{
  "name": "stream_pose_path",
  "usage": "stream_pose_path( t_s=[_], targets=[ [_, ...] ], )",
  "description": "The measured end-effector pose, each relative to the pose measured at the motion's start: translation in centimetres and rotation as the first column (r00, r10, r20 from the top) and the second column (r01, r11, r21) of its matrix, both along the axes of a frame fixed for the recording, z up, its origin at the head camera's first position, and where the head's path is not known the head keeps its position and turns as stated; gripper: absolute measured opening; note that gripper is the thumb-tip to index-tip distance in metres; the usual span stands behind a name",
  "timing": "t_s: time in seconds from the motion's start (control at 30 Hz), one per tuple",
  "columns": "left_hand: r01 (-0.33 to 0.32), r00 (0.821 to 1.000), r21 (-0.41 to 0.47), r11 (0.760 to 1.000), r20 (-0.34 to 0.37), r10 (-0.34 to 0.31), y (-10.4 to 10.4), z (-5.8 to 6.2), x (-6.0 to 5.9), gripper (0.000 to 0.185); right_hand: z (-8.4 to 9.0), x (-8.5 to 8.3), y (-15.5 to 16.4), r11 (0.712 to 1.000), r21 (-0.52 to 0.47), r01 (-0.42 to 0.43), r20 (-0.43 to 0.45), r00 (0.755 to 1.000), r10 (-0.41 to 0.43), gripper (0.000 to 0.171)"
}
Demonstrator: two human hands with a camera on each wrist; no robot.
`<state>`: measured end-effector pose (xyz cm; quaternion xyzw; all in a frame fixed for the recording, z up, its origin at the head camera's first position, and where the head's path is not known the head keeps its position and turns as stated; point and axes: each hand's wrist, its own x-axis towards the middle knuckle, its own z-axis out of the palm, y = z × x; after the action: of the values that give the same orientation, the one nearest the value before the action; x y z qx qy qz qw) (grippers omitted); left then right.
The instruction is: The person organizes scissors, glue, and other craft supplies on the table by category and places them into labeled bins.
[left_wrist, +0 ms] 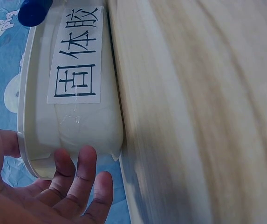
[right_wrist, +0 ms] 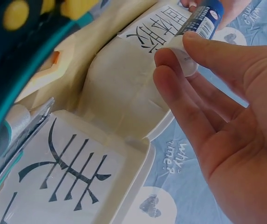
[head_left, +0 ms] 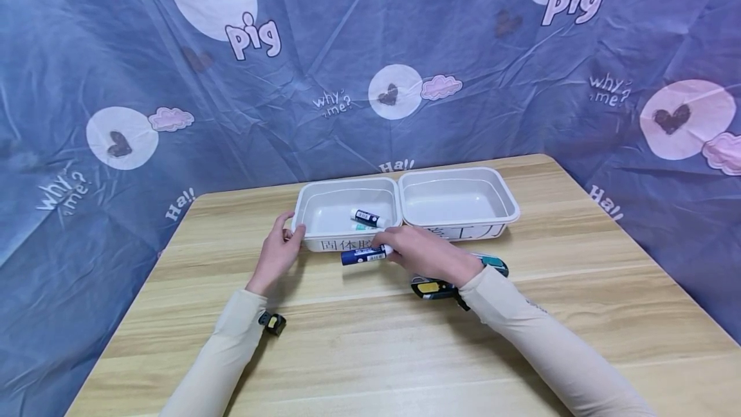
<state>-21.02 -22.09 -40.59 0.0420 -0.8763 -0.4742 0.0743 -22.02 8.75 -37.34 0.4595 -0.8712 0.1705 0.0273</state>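
Note:
My right hand (head_left: 405, 246) pinches a blue and white glue stick (head_left: 365, 254) by its white end, just in front of the left white bin (head_left: 312, 204). In the right wrist view the fingertips (right_wrist: 170, 63) hold the glue stick (right_wrist: 196, 28) near the bin's label. My left hand (head_left: 280, 250) grips the left bin's front left corner, thumb over the rim; in the left wrist view its fingers (left_wrist: 84, 175) lie against the bin wall (left_wrist: 84, 128). Another glue stick (head_left: 368, 217) lies inside that bin. A second white bin (head_left: 498, 188) stands to the right, touching the first.
A yellow and black utility knife (head_left: 431, 287) and a teal one (head_left: 494, 263) lie on the wooden table (head_left: 370, 340) beside my right wrist. A blue patterned cloth (head_left: 370, 50) hangs behind and around the table. Wrist cameras are strapped to both sleeves.

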Motion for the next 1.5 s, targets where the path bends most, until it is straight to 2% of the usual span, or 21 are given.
stream_pose_path(
  t_s=[0.33, 0.6, 0.97, 1.23, 1.5],
  targets=[
    [-0.006, 1.000, 0.010, 1.000, 0.003, 0.006, 0.1, -0.1, -0.1, 0.054, 0.7, 0.1, 0.3, 0.999, -0.026, 0.026, -0.022, 0.999, -0.027, 0.029],
    [-0.011, 1.000, 0.007, 1.000, -0.002, 0.011, 0.1, -0.2, -0.1, 0.054, 0.8, -0.1, 0.3, 0.998, -0.056, 0.027, -0.088, 0.996, -0.032, 0.029],
    [0.001, 1.000, 0.001, 1.000, -0.001, -0.001, -0.2, -0.1, 0.1, 0.054, 1.1, -0.2, 0.5, 0.997, -0.066, 0.044, -0.096, 0.994, -0.050, 0.026],
    [0.006, 1.000, -0.004, 1.000, -0.003, -0.006, -0.2, -0.1, 0.0, 0.054, 1.3, -0.8, 0.9, 0.989, -0.144, 0.030, -0.128, 0.991, -0.049, 0.026],
    [-0.004, 1.000, -0.007, 1.000, -0.008, 0.003, -0.1, -0.1, 0.0, 0.053, 1.5, -1.1, 1.2, 0.978, -0.198, 0.059, -0.128, 0.988, -0.086, 0.030]
  ],
)
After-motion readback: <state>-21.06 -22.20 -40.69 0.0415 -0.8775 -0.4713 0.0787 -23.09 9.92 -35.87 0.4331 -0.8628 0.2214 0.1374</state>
